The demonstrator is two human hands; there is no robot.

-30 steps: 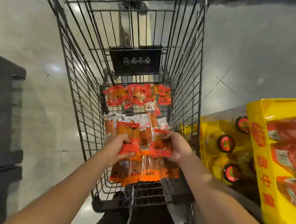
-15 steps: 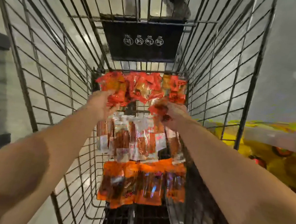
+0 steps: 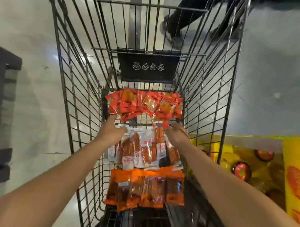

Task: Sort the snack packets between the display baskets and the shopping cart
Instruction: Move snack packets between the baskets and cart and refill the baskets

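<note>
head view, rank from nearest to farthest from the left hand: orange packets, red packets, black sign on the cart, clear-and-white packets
From the left hand:
1. clear-and-white packets, right beside it, mid-cart
2. red packets, just beyond the fingertips; close to call with the first
3. orange packets, near end of the cart
4. black sign, far end wall

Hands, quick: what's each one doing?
Left hand: open, fingertips by the red snack packets, holding nothing.
Right hand: cannot be told; fingers blurred.

- Shopping cart (image 3: 70, 76) holds three rows of snack packets: red packets (image 3: 143, 104) far, white-ended packets (image 3: 144, 148) middle, orange packets (image 3: 146, 188) near.
- Left hand (image 3: 111, 130) and right hand (image 3: 176, 134) reach over the middle row, fingertips at the red packets.
- Yellow boxes (image 3: 298, 182) stand right.
</note>
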